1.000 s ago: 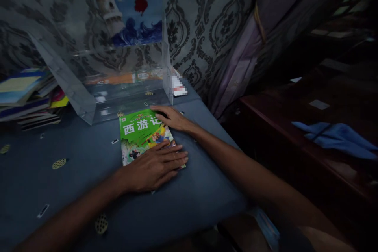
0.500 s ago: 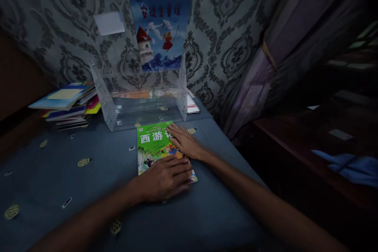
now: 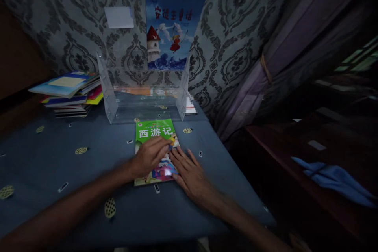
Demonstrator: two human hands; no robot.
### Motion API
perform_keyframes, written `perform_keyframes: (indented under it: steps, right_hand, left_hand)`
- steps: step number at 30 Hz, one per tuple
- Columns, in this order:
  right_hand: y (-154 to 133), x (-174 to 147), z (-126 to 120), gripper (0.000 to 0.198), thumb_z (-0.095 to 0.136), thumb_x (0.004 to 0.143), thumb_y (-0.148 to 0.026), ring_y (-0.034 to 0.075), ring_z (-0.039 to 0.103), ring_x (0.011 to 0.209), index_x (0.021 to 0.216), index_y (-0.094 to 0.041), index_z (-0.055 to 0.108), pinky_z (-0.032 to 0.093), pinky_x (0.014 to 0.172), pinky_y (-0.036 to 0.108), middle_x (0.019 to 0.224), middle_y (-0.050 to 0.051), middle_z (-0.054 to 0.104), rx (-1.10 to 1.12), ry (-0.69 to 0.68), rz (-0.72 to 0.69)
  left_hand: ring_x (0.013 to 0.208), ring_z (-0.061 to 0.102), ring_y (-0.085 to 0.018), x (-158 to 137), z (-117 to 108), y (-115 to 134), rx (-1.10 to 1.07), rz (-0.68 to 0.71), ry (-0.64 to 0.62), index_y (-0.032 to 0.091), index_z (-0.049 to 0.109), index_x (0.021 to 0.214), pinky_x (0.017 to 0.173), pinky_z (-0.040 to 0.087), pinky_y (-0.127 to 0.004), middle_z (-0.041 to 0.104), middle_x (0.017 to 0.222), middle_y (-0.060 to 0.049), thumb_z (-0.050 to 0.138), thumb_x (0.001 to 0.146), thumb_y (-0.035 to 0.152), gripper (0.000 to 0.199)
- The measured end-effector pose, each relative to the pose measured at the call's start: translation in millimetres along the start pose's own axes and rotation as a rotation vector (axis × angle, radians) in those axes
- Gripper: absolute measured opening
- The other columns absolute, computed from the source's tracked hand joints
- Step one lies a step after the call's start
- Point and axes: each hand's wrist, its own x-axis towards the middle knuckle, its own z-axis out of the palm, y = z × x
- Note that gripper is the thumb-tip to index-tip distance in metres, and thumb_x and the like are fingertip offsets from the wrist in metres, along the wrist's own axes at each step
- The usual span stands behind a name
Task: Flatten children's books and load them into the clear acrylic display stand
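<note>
A green picture book (image 3: 155,130) with white Chinese characters lies face up on the patterned blue tablecloth. Over its middle is my left hand (image 3: 152,155), fingers curled together near the cover's right edge; whatever the fingertips may hold is hidden. My right hand (image 3: 190,173) rests palm down with fingers spread, its tips on the book's right edge and the rest over the cloth. Behind the book stands a clear acrylic rack (image 3: 141,114). A blue book (image 3: 168,39) with a castle and waves on its cover stands upright at the rack's back right.
A pile of books (image 3: 71,94) lies left of the rack. A white card (image 3: 119,17) shows at the rack's upper left, before the patterned wall. A purple curtain (image 3: 248,90) hangs on the right, and a blue cloth (image 3: 330,177) lies on a dark surface beyond the table edge.
My right hand has come down from the book's upper right to its lower right edge. My left hand has moved up and curled its fingers. The book now lies straighter.
</note>
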Motion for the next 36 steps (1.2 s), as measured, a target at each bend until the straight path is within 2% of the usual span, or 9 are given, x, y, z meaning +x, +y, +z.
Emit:
perform_keyframes:
  steps: [3,8,12,15,18,24,27,32,36]
  right_hand:
    - [-14,-2,2,0.056,0.045,0.101,-0.030,0.028,0.026,0.148,0.153,-0.016,0.031,0.023,0.120,0.058,0.156,0.013,0.038,-0.027,-0.058,-0.022]
    - [-55,20,0,0.063,0.050,0.099,-0.043,0.024,0.028,0.148,0.152,-0.015,0.032,0.020,0.123,0.050,0.156,0.012,0.038,0.057,-0.157,-0.167]
    - [-78,50,-4,0.058,0.045,0.101,-0.043,0.021,0.027,0.148,0.149,-0.010,0.037,0.017,0.124,0.042,0.157,0.013,0.038,0.111,-0.219,-0.358]
    - [-79,61,-2,0.057,0.045,0.102,-0.041,0.021,0.025,0.149,0.148,-0.008,0.038,0.014,0.125,0.041,0.157,0.013,0.037,0.128,-0.245,-0.418]
    - [-69,55,0,0.064,0.045,0.100,-0.048,0.019,0.020,0.150,0.151,-0.012,0.033,0.011,0.125,0.041,0.159,0.011,0.033,0.165,-0.235,-0.348]
    - [-28,23,-3,0.068,0.039,0.100,-0.054,0.025,0.019,0.151,0.155,-0.015,0.027,0.017,0.123,0.050,0.161,0.016,0.026,0.130,-0.122,0.037]
    - [-17,13,-1,0.070,0.034,0.101,-0.056,0.027,0.016,0.151,0.155,-0.012,0.026,0.023,0.121,0.051,0.162,0.017,0.020,0.130,-0.071,0.166]
    - [-18,10,7,0.071,0.034,0.100,-0.057,0.027,0.014,0.151,0.156,-0.014,0.024,0.024,0.122,0.050,0.163,0.016,0.020,0.129,-0.010,0.188]
    - [-17,10,12,0.070,0.035,0.101,-0.056,0.028,0.015,0.151,0.156,-0.014,0.023,0.025,0.121,0.051,0.163,0.017,0.021,0.105,0.022,0.153]
  left_hand:
    - [0.102,0.063,-0.022,-1,-6,-35,0.076,-0.176,0.042,0.018,0.063,0.117,0.093,0.050,-0.039,0.068,0.107,-0.010,0.036,0.103,0.030,0.033]
    - [0.106,0.062,-0.024,-7,-12,-86,0.191,-0.267,-0.008,0.018,0.064,0.114,0.099,0.048,-0.044,0.068,0.112,-0.011,0.037,0.099,0.031,0.033]
    - [0.114,0.060,-0.023,-12,-11,-97,0.176,-0.267,-0.036,0.019,0.063,0.116,0.105,0.046,-0.043,0.067,0.121,-0.009,0.038,0.098,0.028,0.032]
    - [0.119,0.059,-0.023,-13,-9,-99,0.197,-0.264,-0.039,0.019,0.063,0.118,0.107,0.044,-0.043,0.067,0.124,-0.009,0.038,0.098,0.028,0.033]
    - [0.122,0.057,-0.023,-13,-7,-102,0.237,-0.255,-0.060,0.018,0.063,0.119,0.108,0.044,-0.043,0.066,0.126,-0.009,0.038,0.098,0.029,0.034]
    - [0.123,0.057,-0.024,-14,-4,-107,0.281,-0.253,-0.086,0.017,0.063,0.121,0.108,0.043,-0.043,0.065,0.129,-0.010,0.039,0.098,0.030,0.036]
    - [0.124,0.057,-0.024,-13,-3,-107,0.311,-0.254,-0.113,0.016,0.061,0.124,0.109,0.042,-0.043,0.064,0.131,-0.011,0.038,0.099,0.031,0.037]
    - [0.137,0.046,-0.029,-10,-3,-100,0.361,-0.244,-0.201,0.013,0.054,0.135,0.113,0.035,-0.049,0.053,0.144,-0.016,0.038,0.100,0.039,0.047]
    - [0.146,0.031,-0.031,-24,-2,-71,0.408,-0.187,-0.383,0.013,0.042,0.146,0.117,0.026,-0.051,0.039,0.155,-0.017,0.034,0.101,0.053,0.061]
